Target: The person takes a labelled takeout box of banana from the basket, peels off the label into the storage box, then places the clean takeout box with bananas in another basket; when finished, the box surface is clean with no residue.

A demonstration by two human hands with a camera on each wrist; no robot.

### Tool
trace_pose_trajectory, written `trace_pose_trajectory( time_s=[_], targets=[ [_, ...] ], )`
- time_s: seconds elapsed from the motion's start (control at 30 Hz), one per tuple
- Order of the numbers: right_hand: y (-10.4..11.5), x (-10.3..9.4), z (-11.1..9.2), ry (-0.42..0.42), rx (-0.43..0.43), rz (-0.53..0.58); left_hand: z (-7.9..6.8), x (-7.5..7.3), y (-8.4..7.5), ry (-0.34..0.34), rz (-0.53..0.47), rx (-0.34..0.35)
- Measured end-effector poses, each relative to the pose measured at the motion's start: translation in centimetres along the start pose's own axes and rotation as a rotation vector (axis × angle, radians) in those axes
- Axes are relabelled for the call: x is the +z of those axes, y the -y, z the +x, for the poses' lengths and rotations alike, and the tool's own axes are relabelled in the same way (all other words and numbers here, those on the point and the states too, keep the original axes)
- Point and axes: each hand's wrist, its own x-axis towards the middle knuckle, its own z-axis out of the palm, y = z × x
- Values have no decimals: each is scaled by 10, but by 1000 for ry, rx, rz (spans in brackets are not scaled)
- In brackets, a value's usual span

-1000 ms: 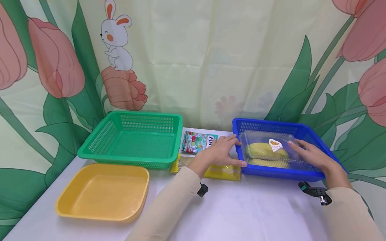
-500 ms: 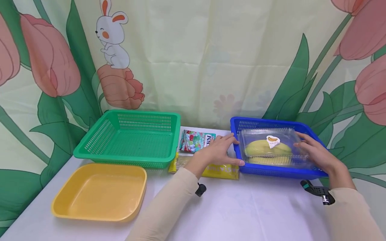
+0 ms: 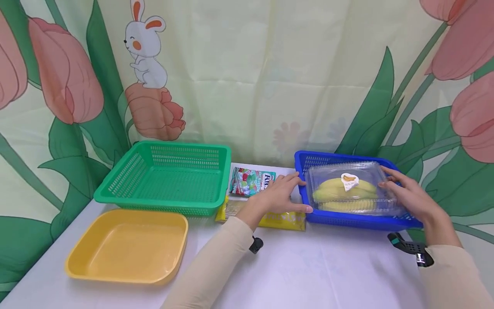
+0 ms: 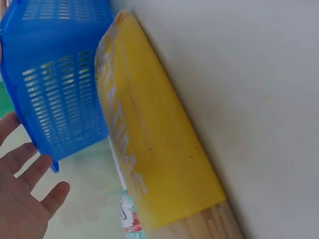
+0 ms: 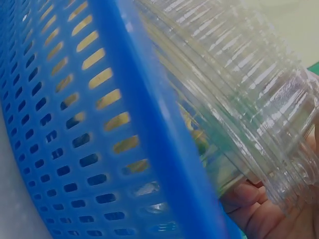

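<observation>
My right hand (image 3: 414,198) grips the right end of a clear plastic clamshell box (image 3: 370,176) that holds yellow bananas (image 3: 343,192) and carries a banana sticker. The box sits tilted in the blue basket (image 3: 362,222), standing above the rim in the right wrist view, where my right thumb is against its ribbed edge. My left hand (image 3: 277,195) is at the basket's left rim, its fingers and thumb spread and lightly bent; in the left wrist view the fingertips meet the rim of the basket (image 4: 65,99).
A yellow pasta pack (image 3: 283,220) and a teal candy bag (image 3: 251,181) lie between the baskets, partly under my left arm. At left stand a green basket (image 3: 173,184) and a yellow tray (image 3: 131,244). A printed curtain (image 3: 239,64) hangs behind the table (image 3: 301,266).
My right hand has gone from lying on the box's lid to gripping its right end. The box has risen slightly and tilted. My left hand has stayed at the basket's rim.
</observation>
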Motion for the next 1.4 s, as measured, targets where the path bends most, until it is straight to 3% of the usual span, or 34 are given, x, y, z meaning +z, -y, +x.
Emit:
trace_pose_trajectory(
  time_s=[0.27,0.6,0.8,0.97,1.13,1.4],
  targets=[
    [9,-3,-4,-53,-17,21,-10,-2,3,6,25,-3],
    [26,-14,-14,-172,-16,7,-21,-16,12,-25,29,26],
    [38,-18,-22,-212,-76,-15,-29,-24,13,-3,40,19],
    [55,-18,-28,-201,-143,67,-41,-42,15,7,-2,26],
    [73,-17,-28,-176,-189,187,-56,-64,18,-27,-90,20],
    [94,3,-29,-193,-269,321,-71,-84,13,-30,-87,12]
  ],
)
